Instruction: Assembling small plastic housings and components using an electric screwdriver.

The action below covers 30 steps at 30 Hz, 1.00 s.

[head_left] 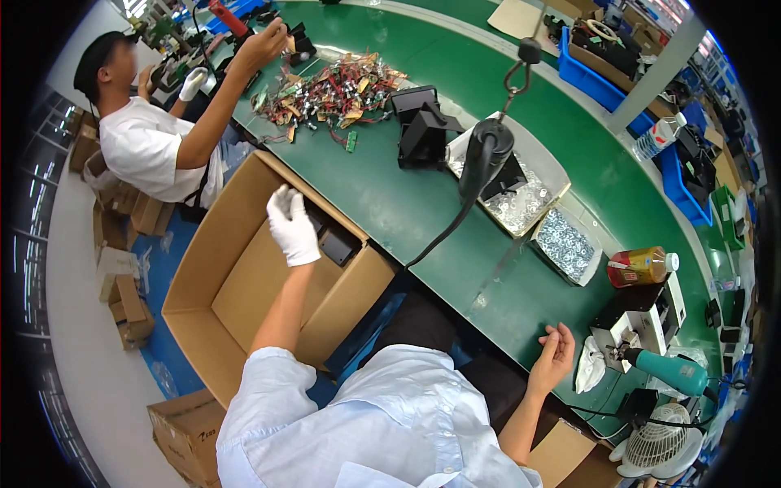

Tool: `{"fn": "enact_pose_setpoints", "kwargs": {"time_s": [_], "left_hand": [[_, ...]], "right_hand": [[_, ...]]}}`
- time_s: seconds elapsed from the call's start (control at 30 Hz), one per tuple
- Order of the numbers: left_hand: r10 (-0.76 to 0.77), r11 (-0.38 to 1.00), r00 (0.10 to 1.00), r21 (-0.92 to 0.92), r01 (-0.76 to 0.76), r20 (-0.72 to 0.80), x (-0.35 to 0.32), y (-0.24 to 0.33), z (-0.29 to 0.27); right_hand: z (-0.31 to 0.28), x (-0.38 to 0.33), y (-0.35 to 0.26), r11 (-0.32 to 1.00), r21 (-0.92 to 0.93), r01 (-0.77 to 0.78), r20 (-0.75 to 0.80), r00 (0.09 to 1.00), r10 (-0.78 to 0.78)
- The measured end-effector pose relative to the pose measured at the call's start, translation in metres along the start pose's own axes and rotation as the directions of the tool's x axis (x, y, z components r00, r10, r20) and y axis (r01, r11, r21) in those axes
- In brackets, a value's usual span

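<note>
- The green work table (pixel 390 203) curves across the room from upper left to lower right, and the person sits at its near edge.
- A big open cardboard box (pixel 236 293) stands on the floor to the person's left, just beside the table edge, flaps spread; a few small black parts (pixel 335 244) lie at its far corner.
- A co-worker (pixel 146 142) in a white shirt sits beyond the box, one arm stretched up over the table's far end.
- A heap of small circuit boards and wires (pixel 329 89) lies on the table near that arm.
- A black tool (pixel 486 159) hangs on a hook over a tray of shiny metal washers (pixel 521 203); a second small tray (pixel 565 244) sits just beside it.
- The left hand (pixel 291 224), in a white glove, is inside the box just beside the black parts, fingers bent down — whether it grips anything I cannot tell.
- The right hand (pixel 553 358), bare, hangs off the table's near edge, fingers loosely curled and holding nothing, near a white glove (pixel 590 366) and a teal heat gun (pixel 671 370).
</note>
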<state>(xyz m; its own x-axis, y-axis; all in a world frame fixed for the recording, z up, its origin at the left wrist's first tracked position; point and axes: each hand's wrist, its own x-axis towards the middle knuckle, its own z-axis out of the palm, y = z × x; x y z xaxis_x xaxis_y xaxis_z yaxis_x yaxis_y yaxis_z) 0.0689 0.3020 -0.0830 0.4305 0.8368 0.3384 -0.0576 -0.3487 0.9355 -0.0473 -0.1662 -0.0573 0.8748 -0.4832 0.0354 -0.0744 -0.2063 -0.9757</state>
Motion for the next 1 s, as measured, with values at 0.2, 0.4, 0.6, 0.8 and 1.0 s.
{"fn": "enact_pose_setpoints", "kwargs": {"time_s": [0.2,0.4,0.6,0.8,1.0], "left_hand": [[0.178,0.950,0.819,0.122,-0.288,0.545,-0.017,0.096,0.107],[0.231,0.845,0.673,0.198,-0.496,0.703,-0.012,0.082,0.177],[0.514,0.857,0.833,-0.077,-0.510,0.204,-0.001,0.089,0.148],[0.240,0.836,0.939,-0.543,-0.072,0.246,-0.016,0.143,0.041],[0.396,0.650,0.541,-0.643,0.406,0.742,-0.087,0.234,-0.020]], "right_hand": [[-0.001,-0.003,-0.002,0.999,0.042,0.008,0.011,1.000,-0.008],[-0.007,-0.005,0.003,0.996,0.093,0.006,0.034,0.999,-0.009],[-0.007,-0.008,0.002,0.996,0.088,0.011,0.045,0.999,-0.015],[-0.004,-0.006,-0.013,0.983,0.183,0.006,0.099,0.995,-0.025],[0.012,-0.025,-0.074,0.841,0.535,0.087,0.401,0.850,-0.342]]}}
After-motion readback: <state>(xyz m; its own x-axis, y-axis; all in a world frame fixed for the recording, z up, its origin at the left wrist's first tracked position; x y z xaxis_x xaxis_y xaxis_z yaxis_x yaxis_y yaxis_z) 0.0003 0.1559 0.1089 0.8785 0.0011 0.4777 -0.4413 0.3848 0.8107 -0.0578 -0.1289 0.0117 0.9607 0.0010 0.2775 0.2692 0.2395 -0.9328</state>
